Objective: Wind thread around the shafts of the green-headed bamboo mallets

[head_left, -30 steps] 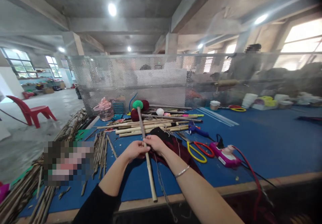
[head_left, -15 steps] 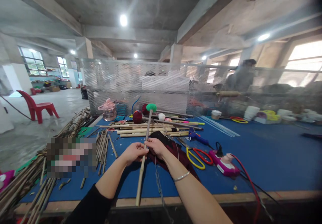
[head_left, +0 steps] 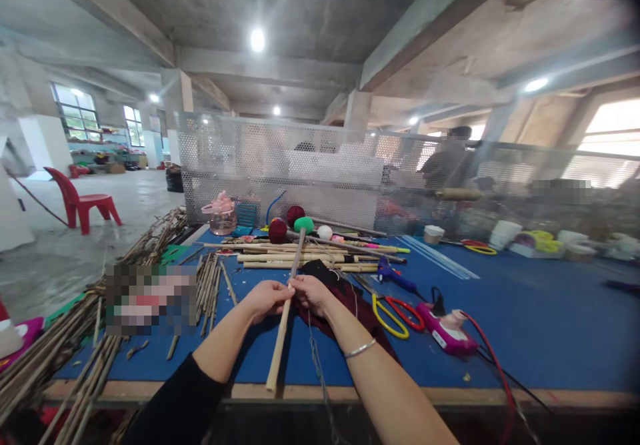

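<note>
Between both hands runs a pale bamboo stick, pointing away from me, its near end above the table's front edge. A green ball-shaped head caps the far end. My left hand pinches the stick near its middle from the left. My right hand grips it at the same spot from the right, thumb and fingers pressed together. Beneath my right hand and forearm lies a dark maroon cloth, with a thin grey cord hanging over the table edge.
Scissors with yellow and red handles, a blue glue gun and a magenta power strip lie on the right. Bamboo sticks and maroon balls lie ahead. Thin branches cover the left side. A perforated screen stands behind.
The stick has tipped flatter: its green far end is lower and its near end a little higher. Both hands keep their hold. The view has shifted slightly left.
</note>
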A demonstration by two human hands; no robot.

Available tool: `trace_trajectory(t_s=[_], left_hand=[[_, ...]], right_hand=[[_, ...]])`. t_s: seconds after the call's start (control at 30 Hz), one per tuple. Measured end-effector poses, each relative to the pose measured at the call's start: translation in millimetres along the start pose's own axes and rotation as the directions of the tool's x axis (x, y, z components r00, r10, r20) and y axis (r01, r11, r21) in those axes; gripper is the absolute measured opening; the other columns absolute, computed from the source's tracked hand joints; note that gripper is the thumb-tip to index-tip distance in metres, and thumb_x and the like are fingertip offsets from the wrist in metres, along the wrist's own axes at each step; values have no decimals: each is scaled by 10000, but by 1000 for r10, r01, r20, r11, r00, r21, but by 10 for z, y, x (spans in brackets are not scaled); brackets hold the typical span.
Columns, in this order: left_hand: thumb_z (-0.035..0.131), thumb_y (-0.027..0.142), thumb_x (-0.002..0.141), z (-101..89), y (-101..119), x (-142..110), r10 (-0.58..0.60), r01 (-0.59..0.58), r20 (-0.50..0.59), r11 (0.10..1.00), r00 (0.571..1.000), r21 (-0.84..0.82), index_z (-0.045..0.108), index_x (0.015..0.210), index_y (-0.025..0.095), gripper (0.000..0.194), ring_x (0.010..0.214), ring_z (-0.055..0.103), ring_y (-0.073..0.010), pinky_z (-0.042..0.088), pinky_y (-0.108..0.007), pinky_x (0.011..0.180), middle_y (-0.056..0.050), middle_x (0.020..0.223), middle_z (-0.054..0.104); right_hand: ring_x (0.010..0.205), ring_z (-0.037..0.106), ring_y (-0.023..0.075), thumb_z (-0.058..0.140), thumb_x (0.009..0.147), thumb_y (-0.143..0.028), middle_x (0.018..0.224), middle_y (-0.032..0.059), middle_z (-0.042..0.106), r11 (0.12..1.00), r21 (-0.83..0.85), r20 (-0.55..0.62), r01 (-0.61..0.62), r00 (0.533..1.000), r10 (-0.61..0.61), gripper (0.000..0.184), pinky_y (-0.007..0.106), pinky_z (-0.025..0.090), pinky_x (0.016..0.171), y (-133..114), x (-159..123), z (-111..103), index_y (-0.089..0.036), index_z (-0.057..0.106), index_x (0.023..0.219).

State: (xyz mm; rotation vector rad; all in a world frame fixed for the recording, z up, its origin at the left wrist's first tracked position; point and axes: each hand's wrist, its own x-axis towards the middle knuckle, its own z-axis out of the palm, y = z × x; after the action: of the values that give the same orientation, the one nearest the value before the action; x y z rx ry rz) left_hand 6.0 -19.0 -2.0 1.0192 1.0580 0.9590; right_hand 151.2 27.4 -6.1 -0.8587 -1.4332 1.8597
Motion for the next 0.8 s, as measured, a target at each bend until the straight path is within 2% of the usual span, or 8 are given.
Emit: trace_trajectory(t_s=[0.13,0.23,0.3,0.37,0.5,0.57,0.67,0.8], left_hand=[[700,307,613,20,69,-42,24,-3,136,988,990,-154,572,668,89,259,510,532,-52,389,-138,492,-36,612,598],[668,272,652,26,109,-82,13,30,209,979,978,-200,608,774,78,237,603,583,-84,431,-154,547,-75,719,633],[658,278,658,27,99,-84,-29,68,205,980,978,-185,609,835,86,266,635,599,-108,445,-174,550,-90,763,642],[661,321,649,29,65,-66,-70,92,151,985,986,-146,599,841,106,295,611,597,-111,438,-178,517,-73,735,638],[703,364,594,33,11,-25,-36,39,43,998,998,-57,561,693,107,310,469,520,-55,386,-145,453,-9,569,577],[712,336,592,32,23,-27,-22,26,64,997,998,-77,565,692,102,294,489,531,-56,398,-144,470,-19,588,589],[685,294,639,32,77,-59,-15,39,148,987,989,-155,600,793,94,267,589,582,-83,438,-156,527,-65,697,630],[667,284,655,39,108,-91,-63,93,170,980,983,-177,602,856,95,283,657,611,-124,453,-175,520,-95,771,642]], right_hand=[[336,95,6,642,661,-365,409,-130,223,986,165,164,-27,986,0,337,157,25,340,-51,-35,-44,-135,515,872],[328,164,2,648,660,-364,430,-111,274,982,187,183,-8,983,-27,293,156,37,332,-56,-33,-63,-136,497,765],[324,213,2,654,652,-370,445,-94,327,989,148,154,12,987,-35,303,162,37,323,-40,-20,-60,-141,459,685],[316,203,2,659,646,-369,435,-95,334,995,94,120,19,992,-30,316,168,35,317,-21,-8,-52,-146,436,656],[312,131,1,658,651,-369,391,-118,266,999,48,78,7,997,-11,318,170,29,315,-22,-18,-36,-151,426,646],[316,124,0,654,653,-377,397,-121,259,996,85,118,-20,993,10,308,166,24,320,-45,-35,-31,-146,452,685],[322,165,-3,660,646,-373,438,-106,320,990,139,178,-30,984,5,314,160,27,324,-72,-52,-29,-136,489,760],[323,207,-3,649,661,-377,459,-87,357,994,108,157,15,987,-32,313,168,34,318,-48,-29,-34,-142,442,668]])
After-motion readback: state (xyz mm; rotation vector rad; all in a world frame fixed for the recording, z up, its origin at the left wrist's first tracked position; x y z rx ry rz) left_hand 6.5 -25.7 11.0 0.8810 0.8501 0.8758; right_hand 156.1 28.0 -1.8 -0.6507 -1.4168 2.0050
